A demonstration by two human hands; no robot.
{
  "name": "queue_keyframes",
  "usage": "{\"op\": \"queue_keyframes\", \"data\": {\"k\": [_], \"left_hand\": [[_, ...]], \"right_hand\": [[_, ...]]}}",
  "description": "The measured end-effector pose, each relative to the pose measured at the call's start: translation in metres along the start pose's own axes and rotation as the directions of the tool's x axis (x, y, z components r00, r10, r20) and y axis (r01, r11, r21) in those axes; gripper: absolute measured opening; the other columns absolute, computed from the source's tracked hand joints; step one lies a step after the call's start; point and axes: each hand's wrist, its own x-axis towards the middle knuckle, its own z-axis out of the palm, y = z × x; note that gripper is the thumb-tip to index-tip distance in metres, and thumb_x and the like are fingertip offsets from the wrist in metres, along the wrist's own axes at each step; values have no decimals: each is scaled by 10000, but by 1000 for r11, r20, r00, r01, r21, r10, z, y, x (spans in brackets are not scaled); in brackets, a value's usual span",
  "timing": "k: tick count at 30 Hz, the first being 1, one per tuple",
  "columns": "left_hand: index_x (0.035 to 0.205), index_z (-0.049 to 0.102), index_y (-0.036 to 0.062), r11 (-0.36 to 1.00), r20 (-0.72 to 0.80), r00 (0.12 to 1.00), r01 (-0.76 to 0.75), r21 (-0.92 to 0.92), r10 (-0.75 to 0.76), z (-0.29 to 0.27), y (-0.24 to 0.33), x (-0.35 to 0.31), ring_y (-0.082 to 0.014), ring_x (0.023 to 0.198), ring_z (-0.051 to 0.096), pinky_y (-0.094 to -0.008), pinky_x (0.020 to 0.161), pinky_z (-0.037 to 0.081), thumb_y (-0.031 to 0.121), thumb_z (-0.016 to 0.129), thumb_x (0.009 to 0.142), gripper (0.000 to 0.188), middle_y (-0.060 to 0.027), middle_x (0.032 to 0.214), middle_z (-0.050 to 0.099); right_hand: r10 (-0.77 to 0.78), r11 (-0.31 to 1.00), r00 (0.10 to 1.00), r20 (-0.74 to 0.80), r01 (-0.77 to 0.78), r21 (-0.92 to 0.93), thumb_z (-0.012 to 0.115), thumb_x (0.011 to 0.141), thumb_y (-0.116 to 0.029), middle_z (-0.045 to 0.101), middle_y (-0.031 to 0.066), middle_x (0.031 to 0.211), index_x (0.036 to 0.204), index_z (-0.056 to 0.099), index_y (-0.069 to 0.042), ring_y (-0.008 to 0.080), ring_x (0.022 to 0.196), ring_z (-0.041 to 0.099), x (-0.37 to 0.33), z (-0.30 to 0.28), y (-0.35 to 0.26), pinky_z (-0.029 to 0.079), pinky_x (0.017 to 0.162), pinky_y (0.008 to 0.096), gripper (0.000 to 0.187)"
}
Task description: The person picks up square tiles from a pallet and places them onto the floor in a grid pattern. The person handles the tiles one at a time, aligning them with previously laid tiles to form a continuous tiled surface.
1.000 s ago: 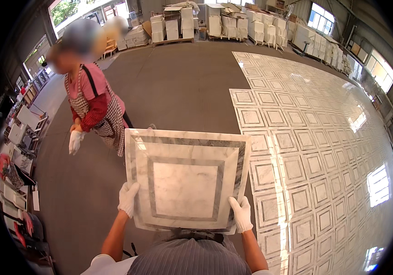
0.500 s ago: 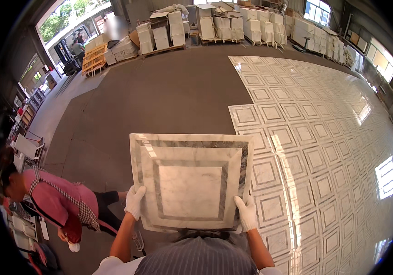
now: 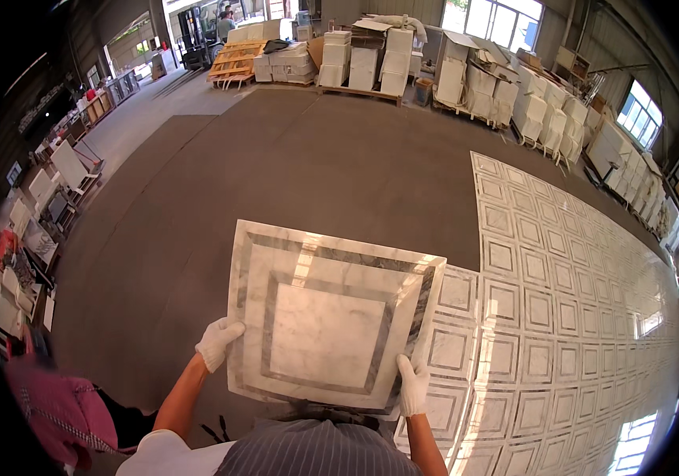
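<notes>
1. Two gloved hands are carrying one square marble tile [image 3: 327, 317], white with grey framing bands, held flat in front of the person's chest above the dark floor [image 3: 276, 159]
2. The left hand [image 3: 217, 343], in a white glove, is gripping the tile's lower left edge, its fingers wrapping around the rim
3. The right hand [image 3: 414, 384], also in a white glove, is clasping the tile's lower right edge, thumb lying on the top face and the other fingers hiding beneath
4. The tile's right corner is hanging over the edge of the laid tiles [image 3: 577, 317], a large field of matching squares covering the floor to the right and shining in the window light
5. A striped apron [image 3: 315, 448] is showing at the lower edge, just below the tile
6. Another person's pink sleeve [image 3: 58, 412] is showing at the lower left, apart from the tile
7. Stacks of white slabs [image 3: 371, 59] and wooden pallets [image 3: 232, 59] are standing at the far end of the hall, well apart from the hands
</notes>
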Motion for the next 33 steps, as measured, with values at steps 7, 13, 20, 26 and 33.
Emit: {"op": "queue_keyframes", "data": {"k": [7,13,20,26,33], "left_hand": [[1022,604,27,951,-18,991,-125,283,135,95,122,200,-62,813,515,-246,756,449,215,663,888,238,31,899,597],[858,591,50,896,-82,972,-168,411,220,172,182,363,-40,701,446,-227,626,395,279,676,892,246,61,774,533],[848,592,43,821,40,967,-236,520,252,323,259,541,-43,685,449,-228,615,395,288,678,895,263,51,761,537],[1018,638,35,839,91,972,-232,493,216,474,312,668,-55,734,535,-224,655,434,330,677,891,323,31,854,607],[1055,614,-4,795,266,956,-258,549,126,614,363,780,-104,823,561,-287,763,467,293,661,902,338,-19,922,631]], "right_hand": [[-52,989,989,-141,70,127,694,876,-206,557,-31,762,869,604,-26,58,696,463,171,56,-69,395,611,239,202],[115,986,964,-239,-82,146,714,866,-231,563,-24,765,866,605,-21,62,692,476,286,76,-122,412,621,245,237],[114,987,935,-336,-68,145,725,842,-321,565,-8,755,862,607,-11,76,697,491,483,56,-154,430,637,264,332],[111,963,944,-309,-25,269,705,847,-340,588,-1,806,969,641,11,97,716,533,650,4,-215,446,655,272,377],[191,698,981,-19,-122,706,652,905,-261,647,33,975,1092,630,11,91,855,588,730,-60,-251,464,729,257,331]]}}
